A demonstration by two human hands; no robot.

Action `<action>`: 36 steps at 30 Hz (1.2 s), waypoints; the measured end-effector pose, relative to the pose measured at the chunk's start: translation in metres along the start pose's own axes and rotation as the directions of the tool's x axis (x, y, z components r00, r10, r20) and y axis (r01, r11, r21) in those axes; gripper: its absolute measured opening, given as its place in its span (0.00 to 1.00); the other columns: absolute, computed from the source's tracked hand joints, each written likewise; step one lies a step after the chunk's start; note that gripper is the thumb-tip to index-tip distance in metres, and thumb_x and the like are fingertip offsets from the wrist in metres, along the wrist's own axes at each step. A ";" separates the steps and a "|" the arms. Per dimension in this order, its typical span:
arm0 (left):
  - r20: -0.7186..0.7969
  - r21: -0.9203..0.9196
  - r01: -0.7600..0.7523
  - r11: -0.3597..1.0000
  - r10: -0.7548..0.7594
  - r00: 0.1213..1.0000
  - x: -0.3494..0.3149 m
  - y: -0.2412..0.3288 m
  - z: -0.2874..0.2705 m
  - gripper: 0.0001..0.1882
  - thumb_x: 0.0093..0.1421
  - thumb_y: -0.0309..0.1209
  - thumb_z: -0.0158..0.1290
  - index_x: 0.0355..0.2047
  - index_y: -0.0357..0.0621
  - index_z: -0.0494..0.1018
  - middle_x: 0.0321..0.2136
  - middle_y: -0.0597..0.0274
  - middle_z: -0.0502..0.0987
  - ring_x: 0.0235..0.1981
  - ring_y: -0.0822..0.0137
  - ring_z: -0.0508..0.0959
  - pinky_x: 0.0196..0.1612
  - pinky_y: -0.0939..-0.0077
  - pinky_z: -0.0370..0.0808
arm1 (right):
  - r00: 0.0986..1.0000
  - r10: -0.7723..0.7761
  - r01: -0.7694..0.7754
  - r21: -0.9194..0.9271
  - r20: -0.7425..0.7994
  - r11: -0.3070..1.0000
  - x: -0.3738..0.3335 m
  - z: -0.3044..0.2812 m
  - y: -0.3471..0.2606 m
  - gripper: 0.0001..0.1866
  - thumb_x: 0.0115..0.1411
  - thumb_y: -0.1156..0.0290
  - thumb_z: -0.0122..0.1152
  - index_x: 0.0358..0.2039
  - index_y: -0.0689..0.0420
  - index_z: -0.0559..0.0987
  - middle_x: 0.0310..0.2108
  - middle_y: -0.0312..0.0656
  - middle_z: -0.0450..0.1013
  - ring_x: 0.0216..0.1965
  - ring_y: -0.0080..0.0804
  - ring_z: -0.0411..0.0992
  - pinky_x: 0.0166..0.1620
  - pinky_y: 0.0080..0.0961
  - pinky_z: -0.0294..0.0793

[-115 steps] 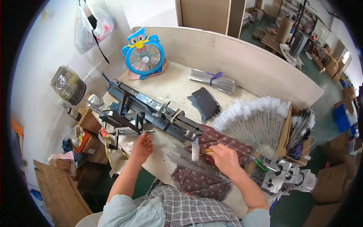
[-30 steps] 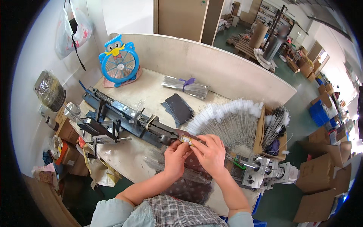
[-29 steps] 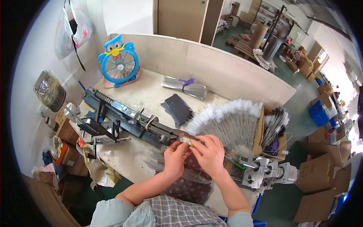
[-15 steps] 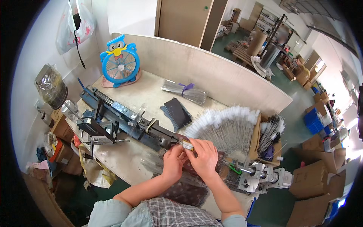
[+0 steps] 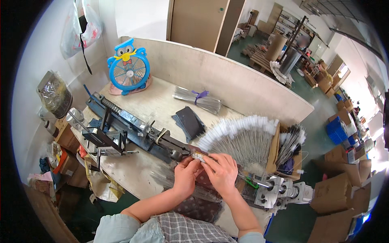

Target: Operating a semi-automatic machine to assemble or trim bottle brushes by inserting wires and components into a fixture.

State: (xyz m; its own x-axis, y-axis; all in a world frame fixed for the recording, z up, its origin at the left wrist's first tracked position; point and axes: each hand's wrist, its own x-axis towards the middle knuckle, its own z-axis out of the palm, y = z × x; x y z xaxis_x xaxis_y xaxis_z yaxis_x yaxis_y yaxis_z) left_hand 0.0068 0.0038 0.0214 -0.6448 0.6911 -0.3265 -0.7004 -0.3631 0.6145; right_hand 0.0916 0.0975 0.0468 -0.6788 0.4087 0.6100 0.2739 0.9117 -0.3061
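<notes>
Both my hands work close together at the near right end of a long dark metal bench jig (image 5: 137, 125). My left hand (image 5: 185, 177) is closed, thumb and fingers pinched beside the jig's rounded end; whatever they hold is hidden. My right hand (image 5: 221, 172) is closed too, its fingertips at a small whitish piece (image 5: 197, 156) with a yellowish edge; what lies between them is too small to make out. To the right of the hands, a fan of thin metal wires with white fluffy tips (image 5: 247, 135) covers the table.
A silver clamping machine (image 5: 279, 190) stands at the table's right end, beside a cardboard box (image 5: 275, 146) of wires. On the left is a black metal frame with a crank (image 5: 105, 139). Behind lie a dark flat case (image 5: 189, 123), a tied wire bundle (image 5: 198, 99) and a blue fan (image 5: 129, 73).
My right hand has shifted slightly right and down, its fingers drawing back, so more of the whitish piece shows. My left hand stays nearly in place.
</notes>
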 end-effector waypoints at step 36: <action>-0.040 -0.089 0.045 0.995 -0.049 0.998 -0.004 0.005 -0.003 0.15 0.64 0.39 0.44 0.40 0.40 0.69 0.36 0.61 0.75 0.37 0.67 0.75 0.45 0.69 0.72 | 0.982 0.014 0.002 -0.087 0.186 0.996 0.001 -0.021 0.001 0.11 0.47 0.69 0.65 0.33 0.54 0.79 0.29 0.34 0.72 0.39 0.33 0.68 0.40 0.32 0.66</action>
State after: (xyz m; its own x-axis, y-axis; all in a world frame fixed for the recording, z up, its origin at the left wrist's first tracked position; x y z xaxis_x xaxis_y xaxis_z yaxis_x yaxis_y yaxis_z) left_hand 0.0053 -0.0028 0.0237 -0.6216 0.6823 -0.3849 -0.7533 -0.3858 0.5326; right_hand 0.1056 0.0994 0.0629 -0.7897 0.4070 0.4591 0.3306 0.9127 -0.2404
